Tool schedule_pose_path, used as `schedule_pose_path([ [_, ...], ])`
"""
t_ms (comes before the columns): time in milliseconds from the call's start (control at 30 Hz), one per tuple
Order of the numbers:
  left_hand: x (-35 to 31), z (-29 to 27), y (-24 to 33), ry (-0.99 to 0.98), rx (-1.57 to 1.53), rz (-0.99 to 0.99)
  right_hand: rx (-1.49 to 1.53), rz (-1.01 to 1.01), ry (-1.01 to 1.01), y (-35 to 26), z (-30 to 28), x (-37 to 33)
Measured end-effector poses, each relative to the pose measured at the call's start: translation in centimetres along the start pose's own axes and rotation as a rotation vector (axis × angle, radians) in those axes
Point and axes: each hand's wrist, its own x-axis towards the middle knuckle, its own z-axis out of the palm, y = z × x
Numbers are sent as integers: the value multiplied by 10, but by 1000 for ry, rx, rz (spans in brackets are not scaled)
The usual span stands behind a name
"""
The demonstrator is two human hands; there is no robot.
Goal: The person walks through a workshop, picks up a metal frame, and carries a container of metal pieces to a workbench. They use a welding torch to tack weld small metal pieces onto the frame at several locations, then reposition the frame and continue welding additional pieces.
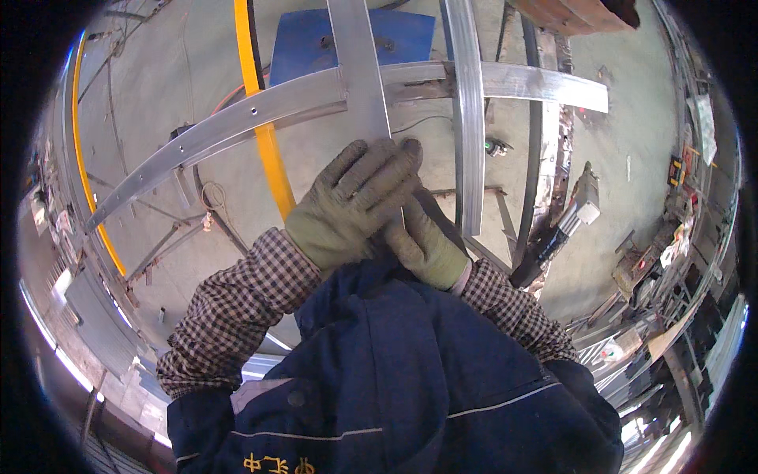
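Note:
A long silver metal bar [359, 67] runs from the top of the view toward my body, crossing over a curved metal strip. My left hand [351, 201], in a grey-green work glove, lies over the near part of this bar with its fingers bent across it. Against the bar's right side, my right hand [426, 245] grips it in a matching glove, partly behind the left hand. The bar's near end is hidden by the gloves and my dark blue jacket [395, 347].
The curved strip [253, 112] spans left to right. A second silver bar [469, 118] stands to its right. Yellow rails [264, 134] lie at left, with a blue plate [410, 35] beyond. A power tool [580, 201] rests on a dark beam at right. Scrap [655, 261] lines the right side.

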Motion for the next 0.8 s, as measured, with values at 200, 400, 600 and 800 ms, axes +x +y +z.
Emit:
schedule_pose_path([
  [200,-8,12,13,-20,130,-51,0,115,-25,17,6,2],
  [400,-5,11,8,41,36,-38,243,0,17,17,13,6],
  [600,-30,1,38,121,-165,-335,447,242,5,17,7,-13],
  [800,-69,14,96,-163,-1351,-1313,564,345,147,9,12,-20],
])
